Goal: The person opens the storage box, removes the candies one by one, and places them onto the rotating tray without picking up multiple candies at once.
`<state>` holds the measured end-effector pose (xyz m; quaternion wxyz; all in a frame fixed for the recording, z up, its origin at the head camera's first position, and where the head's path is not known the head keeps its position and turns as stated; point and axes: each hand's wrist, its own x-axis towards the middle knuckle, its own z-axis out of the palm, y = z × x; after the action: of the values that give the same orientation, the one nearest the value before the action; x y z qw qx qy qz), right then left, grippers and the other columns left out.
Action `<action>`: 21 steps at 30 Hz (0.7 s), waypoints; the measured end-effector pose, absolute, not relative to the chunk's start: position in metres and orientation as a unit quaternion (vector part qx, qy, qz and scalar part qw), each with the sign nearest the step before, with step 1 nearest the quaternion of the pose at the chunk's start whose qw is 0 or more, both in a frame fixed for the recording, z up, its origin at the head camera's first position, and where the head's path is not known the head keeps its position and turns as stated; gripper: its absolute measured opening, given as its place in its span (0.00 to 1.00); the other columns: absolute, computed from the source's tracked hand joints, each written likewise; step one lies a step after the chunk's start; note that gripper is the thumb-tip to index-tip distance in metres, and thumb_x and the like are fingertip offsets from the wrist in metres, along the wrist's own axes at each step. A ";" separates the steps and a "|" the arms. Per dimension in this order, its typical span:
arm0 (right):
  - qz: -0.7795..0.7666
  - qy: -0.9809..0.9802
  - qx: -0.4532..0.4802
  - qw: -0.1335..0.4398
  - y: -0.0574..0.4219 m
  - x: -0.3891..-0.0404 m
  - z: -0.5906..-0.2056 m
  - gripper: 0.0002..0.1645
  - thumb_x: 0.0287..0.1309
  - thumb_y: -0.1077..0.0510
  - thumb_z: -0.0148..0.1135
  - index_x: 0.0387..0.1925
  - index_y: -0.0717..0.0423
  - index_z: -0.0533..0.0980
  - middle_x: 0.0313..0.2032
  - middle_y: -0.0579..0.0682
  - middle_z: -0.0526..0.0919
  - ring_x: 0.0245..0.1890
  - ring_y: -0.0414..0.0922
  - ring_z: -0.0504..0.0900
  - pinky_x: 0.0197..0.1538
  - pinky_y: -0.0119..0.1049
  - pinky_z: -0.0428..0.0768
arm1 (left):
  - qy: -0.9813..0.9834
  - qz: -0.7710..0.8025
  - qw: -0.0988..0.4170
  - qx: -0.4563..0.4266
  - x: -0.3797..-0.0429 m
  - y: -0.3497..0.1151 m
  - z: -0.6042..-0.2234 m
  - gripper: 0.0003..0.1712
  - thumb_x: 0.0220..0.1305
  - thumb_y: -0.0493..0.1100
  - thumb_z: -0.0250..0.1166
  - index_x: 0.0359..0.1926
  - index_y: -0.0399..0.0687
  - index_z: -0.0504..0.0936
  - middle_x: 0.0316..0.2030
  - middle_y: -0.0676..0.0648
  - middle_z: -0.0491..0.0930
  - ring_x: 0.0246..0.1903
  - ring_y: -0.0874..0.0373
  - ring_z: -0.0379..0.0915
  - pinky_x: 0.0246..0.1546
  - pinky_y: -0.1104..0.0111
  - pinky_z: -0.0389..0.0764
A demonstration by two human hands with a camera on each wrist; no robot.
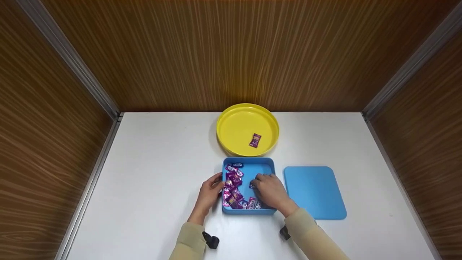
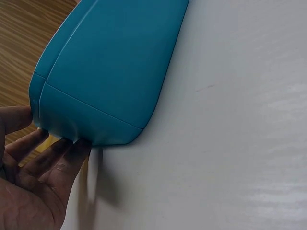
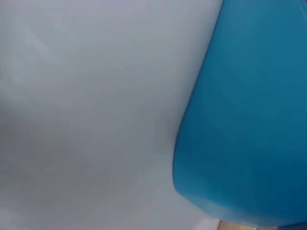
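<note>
A blue square box stands open-topped, with several purple and pink wrapped candies along its left and front sides. My left hand holds the box's left wall, its fingers against the outer side in the left wrist view. Inside the box, my right hand pinches a dark wrapped candy over the middle of the floor. That hand partly hides the candy and the front right corner. The right wrist view shows only the box's outer side and the table.
Behind the box sits a round yellow tray with one purple wrapped candy in it. A flat blue lid lies to the right on the white table. Wood-grain panels enclose the back and sides.
</note>
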<state>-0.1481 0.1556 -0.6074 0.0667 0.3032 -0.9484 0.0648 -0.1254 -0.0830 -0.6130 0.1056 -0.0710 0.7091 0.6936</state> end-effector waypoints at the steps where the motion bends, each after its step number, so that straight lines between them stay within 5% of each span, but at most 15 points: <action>1: 0.061 -0.948 0.303 0.073 0.155 -0.148 -0.608 0.08 0.61 0.58 0.65 0.40 0.53 0.85 0.32 0.48 0.80 0.32 0.48 0.80 0.36 0.42 0.76 | 0.709 0.693 0.106 -0.072 -0.126 -0.083 -0.614 0.26 0.72 0.37 0.56 0.69 0.36 0.67 0.63 0.34 0.69 0.62 0.42 0.68 0.58 0.56 0.73; 21: 0.072 -0.950 0.295 0.079 0.156 -0.148 -0.610 0.08 0.60 0.63 0.64 0.41 0.55 0.83 0.33 0.49 0.79 0.32 0.46 0.78 0.38 0.42 0.80 | 0.705 0.699 0.099 -0.060 -0.126 -0.084 -0.614 0.27 0.72 0.36 0.57 0.68 0.32 0.66 0.63 0.32 0.68 0.61 0.40 0.68 0.57 0.55 0.74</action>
<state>-0.1479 0.1559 -0.6099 0.0788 0.2946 -0.9497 0.0715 -0.1258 -0.0842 -0.6143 0.0986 -0.0597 0.7054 0.6993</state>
